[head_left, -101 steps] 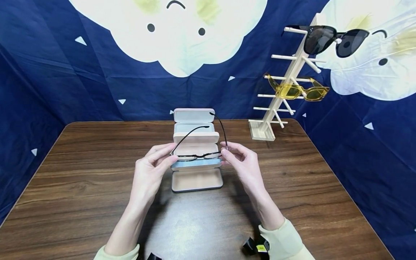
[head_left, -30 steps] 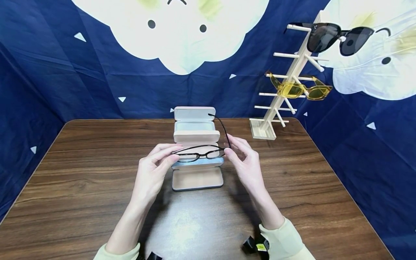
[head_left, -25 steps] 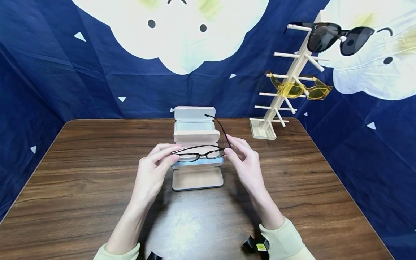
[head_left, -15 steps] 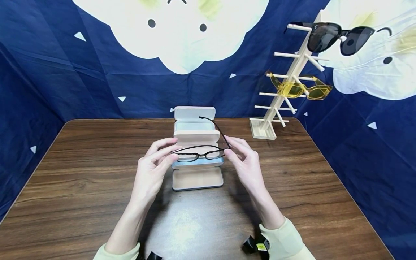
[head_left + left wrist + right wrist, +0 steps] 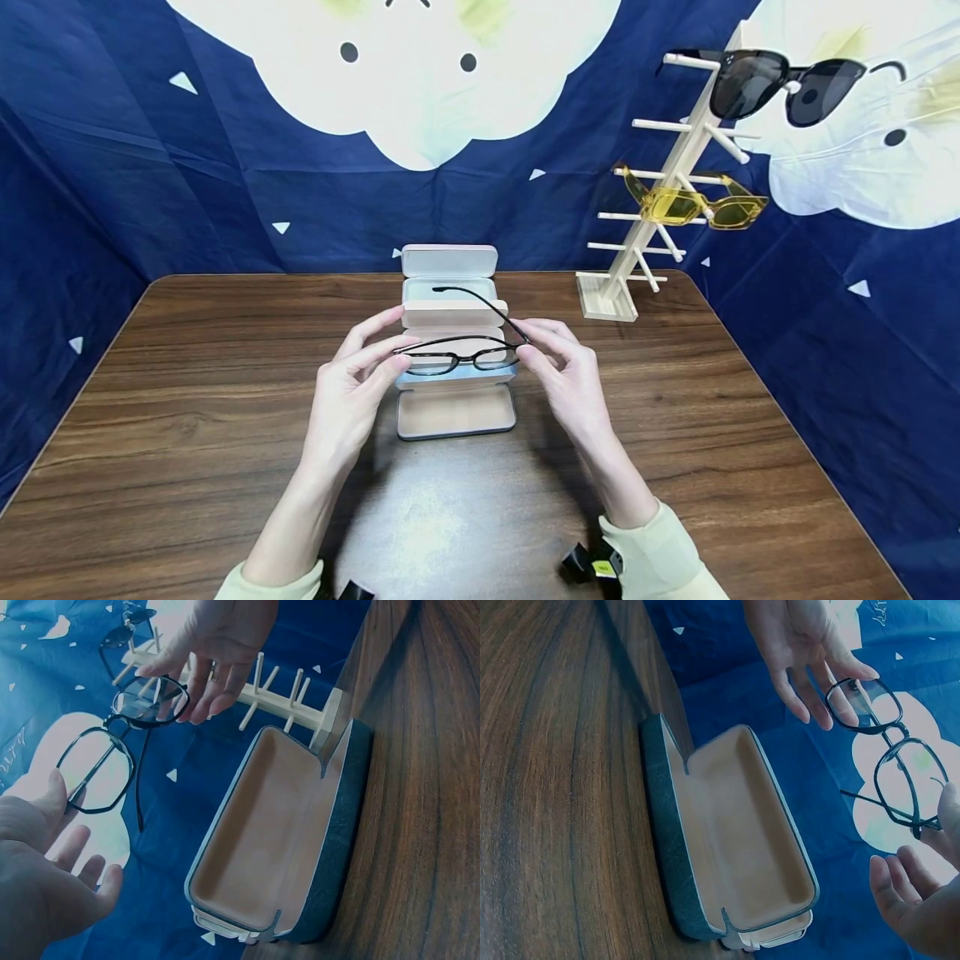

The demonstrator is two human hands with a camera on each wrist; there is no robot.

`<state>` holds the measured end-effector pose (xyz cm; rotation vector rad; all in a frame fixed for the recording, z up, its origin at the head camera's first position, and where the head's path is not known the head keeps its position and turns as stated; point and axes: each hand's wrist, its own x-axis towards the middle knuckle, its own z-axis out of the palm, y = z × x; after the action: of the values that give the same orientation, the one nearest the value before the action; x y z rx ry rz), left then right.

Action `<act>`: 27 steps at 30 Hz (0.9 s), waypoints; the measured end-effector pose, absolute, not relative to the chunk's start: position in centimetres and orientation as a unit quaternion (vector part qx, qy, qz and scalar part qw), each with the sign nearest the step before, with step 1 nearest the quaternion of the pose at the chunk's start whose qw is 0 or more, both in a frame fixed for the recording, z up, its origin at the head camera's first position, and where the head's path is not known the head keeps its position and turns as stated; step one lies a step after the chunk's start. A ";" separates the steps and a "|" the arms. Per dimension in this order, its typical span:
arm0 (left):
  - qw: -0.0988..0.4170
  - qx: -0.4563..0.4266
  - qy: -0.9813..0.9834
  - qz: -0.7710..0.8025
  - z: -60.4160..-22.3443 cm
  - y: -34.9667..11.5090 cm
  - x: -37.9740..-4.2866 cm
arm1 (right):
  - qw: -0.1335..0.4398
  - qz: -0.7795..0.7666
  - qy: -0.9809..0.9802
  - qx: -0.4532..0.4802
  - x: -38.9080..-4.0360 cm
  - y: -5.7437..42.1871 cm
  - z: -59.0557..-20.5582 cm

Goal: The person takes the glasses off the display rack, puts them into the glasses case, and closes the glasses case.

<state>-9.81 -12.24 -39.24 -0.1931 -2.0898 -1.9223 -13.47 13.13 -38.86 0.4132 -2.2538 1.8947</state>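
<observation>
A pair of black-framed eyeglasses with clear lenses is held in the air over a row of open glasses cases. My left hand pinches the left end of the frame between thumb and a finger, its index finger raised apart. At the opposite end, my right hand pinches the frame near the hinge. The left temple lies folded across behind the lenses, while the right one slants inward, partly folded. Below the glasses, the nearest case stands open; the wrist views show its tan lining and dark outside.
Pale open cases stand behind the nearest one on the wooden table. At the back right is a wooden peg stand bearing black sunglasses and yellow sunglasses. A blue curtain hangs behind.
Both temples stood unfolded at first. The left temple has folded in behind the lenses, and the right temple's tip has swung left and inward. My left index finger has lifted off.
</observation>
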 end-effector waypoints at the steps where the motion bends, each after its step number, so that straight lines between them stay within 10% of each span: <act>1: 0.148 -0.066 -0.727 -0.668 -39.2 -12.2 -9.8 | 0.084 0.636 -0.754 0.140 -13.5 13.1 -38.9; 27: 0.142 -0.043 -0.693 -0.706 -39.1 -11.9 -9.8 | 0.087 0.646 -0.740 0.165 -13.7 13.3 -39.0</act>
<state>-9.81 -11.93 -39.11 -0.1253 -1.9992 -2.0361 -13.68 13.30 -39.03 0.4927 -2.2045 1.9238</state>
